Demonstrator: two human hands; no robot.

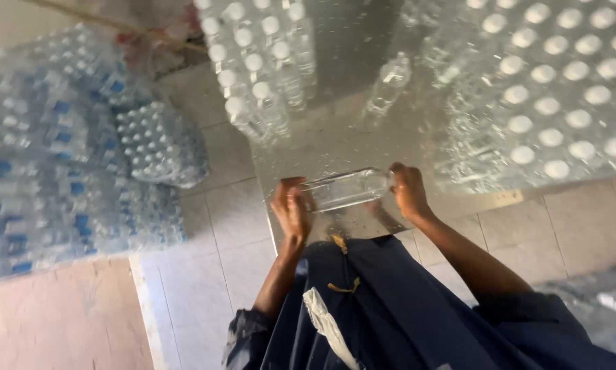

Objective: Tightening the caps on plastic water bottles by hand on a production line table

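Note:
A clear plastic bottle [345,188] lies sideways between my two hands, just above a wet metal table [335,137]. My left hand [292,209] grips its left end and my right hand [408,192] grips its cap end. I wear a dark blue apron [383,308] over my front. On the table stand several clear bottles with white caps: one group at the far left [260,62] and a larger group at the right [554,96]. A single bottle [390,82] lies alone between them.
Shrink-wrapped packs of bottled water [61,151] are stacked high on the left, on a pale tiled floor [212,274]. A pinkish surface [54,322] fills the lower left corner. Plastic wrap [602,301] lies at the lower right.

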